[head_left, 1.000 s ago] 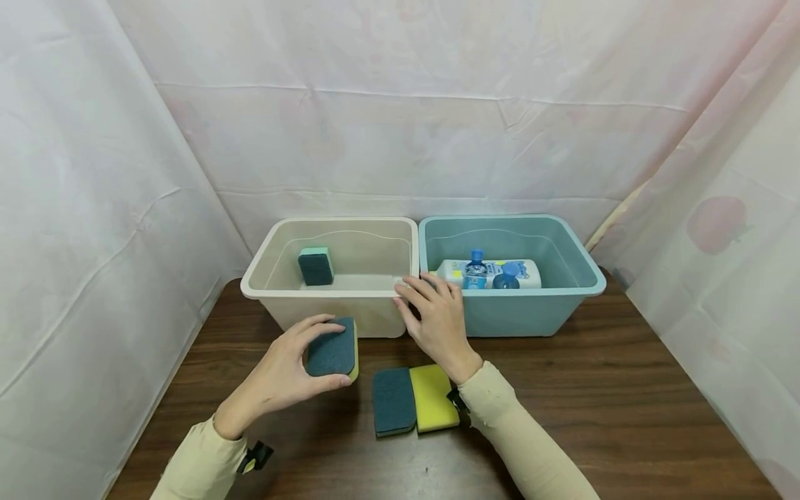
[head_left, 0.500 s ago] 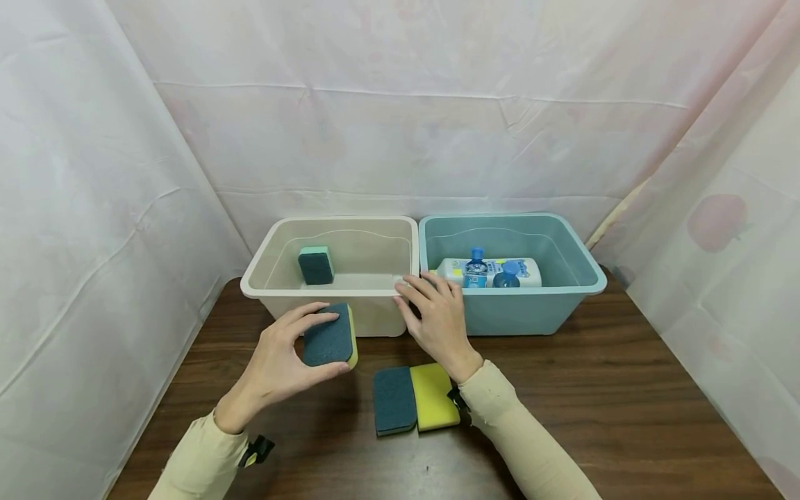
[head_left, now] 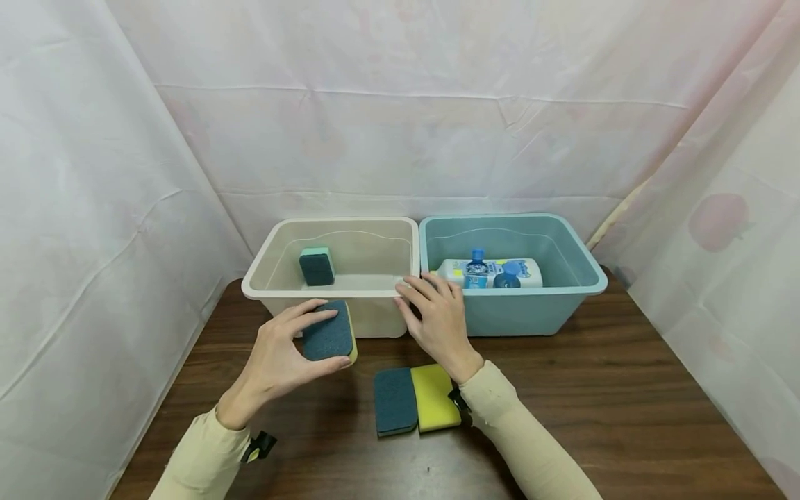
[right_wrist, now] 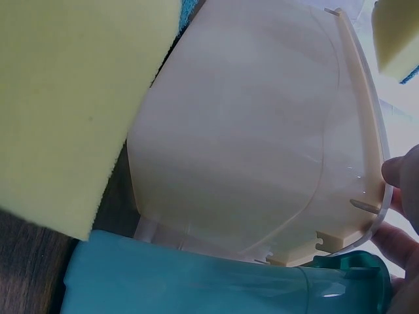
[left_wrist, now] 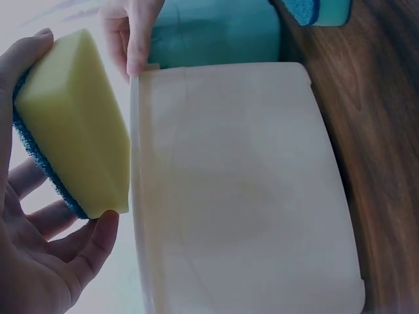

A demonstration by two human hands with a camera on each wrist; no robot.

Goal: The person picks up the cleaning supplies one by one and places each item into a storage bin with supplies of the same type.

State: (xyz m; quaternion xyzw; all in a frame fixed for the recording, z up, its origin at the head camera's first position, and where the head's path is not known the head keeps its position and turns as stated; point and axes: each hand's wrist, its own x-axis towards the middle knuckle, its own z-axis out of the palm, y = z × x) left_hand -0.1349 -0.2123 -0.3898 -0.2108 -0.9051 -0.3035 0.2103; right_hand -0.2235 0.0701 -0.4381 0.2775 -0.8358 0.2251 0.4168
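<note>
My left hand point(head_left: 275, 357) grips a sponge point(head_left: 328, 332) between thumb and fingers, in front of the beige bin point(head_left: 331, 294). The sponge has a dark scouring side facing me and yellow foam point(left_wrist: 78, 118) behind, as the left wrist view shows. My right hand point(head_left: 437, 319) holds the beige bin's front rim at the corner by the blue bin point(head_left: 512, 316), thumb outside and fingers over the edge. Two more sponges lie side by side on the table, one dark side up point(head_left: 395, 401), one yellow side up point(head_left: 434, 397). A green sponge with a dark face point(head_left: 317, 268) stands inside the beige bin.
The blue bin holds a white bottle point(head_left: 528, 273) on its side and two small blue-capped bottles, one point(head_left: 476, 271) left of the other point(head_left: 507, 276). Both bins stand on a dark wooden table point(head_left: 594, 403). Pale curtains point(head_left: 387, 139) surround it.
My left hand has lifted the sponge upward and slightly left, toward the beige bin's front rim. The right hand has stayed in place on the rim.
</note>
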